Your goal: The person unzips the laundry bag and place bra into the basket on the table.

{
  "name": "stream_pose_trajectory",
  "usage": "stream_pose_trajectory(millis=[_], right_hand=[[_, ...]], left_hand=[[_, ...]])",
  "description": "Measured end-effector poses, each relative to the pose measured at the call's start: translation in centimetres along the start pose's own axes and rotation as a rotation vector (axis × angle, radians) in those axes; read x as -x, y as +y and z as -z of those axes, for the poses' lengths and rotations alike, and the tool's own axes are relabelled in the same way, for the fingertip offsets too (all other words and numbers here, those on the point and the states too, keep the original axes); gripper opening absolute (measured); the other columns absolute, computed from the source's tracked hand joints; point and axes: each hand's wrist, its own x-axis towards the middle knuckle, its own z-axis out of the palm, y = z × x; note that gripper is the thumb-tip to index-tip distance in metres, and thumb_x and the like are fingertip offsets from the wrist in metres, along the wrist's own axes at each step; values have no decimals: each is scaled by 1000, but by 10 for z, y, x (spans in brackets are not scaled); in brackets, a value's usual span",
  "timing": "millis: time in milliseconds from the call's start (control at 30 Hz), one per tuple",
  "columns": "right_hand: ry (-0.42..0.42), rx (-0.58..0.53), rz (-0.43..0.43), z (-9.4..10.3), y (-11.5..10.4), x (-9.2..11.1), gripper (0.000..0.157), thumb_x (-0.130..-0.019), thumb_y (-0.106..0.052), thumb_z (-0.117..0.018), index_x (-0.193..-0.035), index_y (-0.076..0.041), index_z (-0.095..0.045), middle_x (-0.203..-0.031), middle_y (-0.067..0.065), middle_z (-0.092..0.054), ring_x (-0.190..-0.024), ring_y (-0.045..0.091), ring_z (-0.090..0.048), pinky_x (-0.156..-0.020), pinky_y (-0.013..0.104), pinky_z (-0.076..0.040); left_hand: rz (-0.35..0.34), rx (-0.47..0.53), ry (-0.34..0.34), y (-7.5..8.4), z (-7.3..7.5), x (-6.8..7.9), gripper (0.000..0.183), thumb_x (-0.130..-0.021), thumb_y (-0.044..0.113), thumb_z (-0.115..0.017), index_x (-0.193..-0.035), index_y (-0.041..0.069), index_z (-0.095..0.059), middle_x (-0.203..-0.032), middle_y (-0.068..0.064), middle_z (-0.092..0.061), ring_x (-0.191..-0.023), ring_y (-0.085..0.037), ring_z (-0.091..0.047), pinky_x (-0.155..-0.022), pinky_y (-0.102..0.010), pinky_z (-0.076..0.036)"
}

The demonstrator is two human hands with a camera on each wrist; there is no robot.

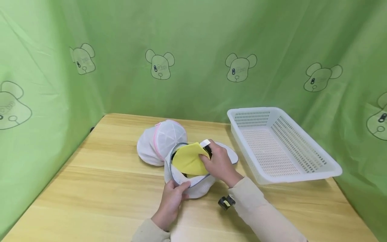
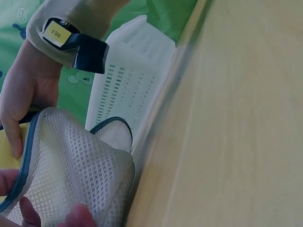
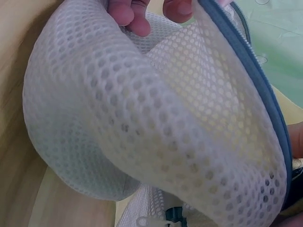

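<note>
A white mesh laundry bag [image 1: 202,190] with a blue zip edge is unzipped on the table, its round flap [image 1: 228,153] folded out to the right. My left hand [image 1: 171,201] grips the bag's near rim, thumb over the edge. With my right hand [image 1: 223,164] I pinch a yellow cloth piece [image 1: 188,159] with black parts and a white label [image 1: 205,143], at the bag's mouth. In the right wrist view the mesh wall [image 3: 128,118] fills most of the picture, and fingertips [image 3: 179,9] show at its top. The cloth's lower part is hidden inside the bag.
Just behind lies a second white mesh bag [image 1: 148,144] with a pink zip. A white slotted plastic basket [image 1: 246,151] stands at the right. Green curtains [image 1: 193,97] hang around the wooden table [image 1: 90,188]. A black wrist camera [image 1: 226,202] sticks out from my right sleeve.
</note>
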Motion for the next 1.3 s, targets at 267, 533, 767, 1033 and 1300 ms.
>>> stream_pose_trajectory(millis=[267, 533, 767, 1033, 1300], right_hand=[[-10, 13, -16, 1, 0, 0, 23, -80, -1, -72, -99, -2, -58, -86, 13, -65, -77, 26, -61, -67, 41, -53], [9, 2, 6, 3, 0, -1, 22, -81, -1, -71, -99, -2, -58, -85, 13, -65, -75, 25, -60, -64, 38, -52], [27, -23, 4, 5, -2, -2, 22, -81, 0, -71, -98, -1, -58, -83, 14, -64, -72, 25, -60, -59, 36, -52], [45, -27, -25, 9, -4, -4, 23, -80, 0, -72, -99, -1, -59, -84, 15, -65, -72, 26, -61, -61, 37, -53], [69, -30, -47, 11, -5, -6, 23, -79, -2, -73, -98, -1, -59, -84, 15, -65, -74, 28, -61, -62, 39, -52]], left_hand=[[-20, -9, 19, 5, 4, -2, 30, -88, 9, -65, -111, -7, -55, -91, -2, -53, -78, -14, -52, -66, -27, -49], [-25, -40, -10, 3, -2, 0, 32, -88, 10, -65, -112, -7, -53, -95, -5, -55, -84, -15, -53, -70, -29, -50], [-32, -37, -6, 1, -3, 4, 31, -87, 9, -66, -111, -7, -53, -94, -4, -54, -80, -15, -53, -67, -29, -50], [-15, -50, -35, -1, -5, 6, 33, -87, 11, -66, -111, -6, -53, -96, -5, -53, -82, -17, -53, -66, -29, -50], [-15, -73, -45, -2, -3, 4, 29, -88, 12, -65, -109, -4, -54, -96, -5, -53, -80, -17, -53, -67, -29, -51]])
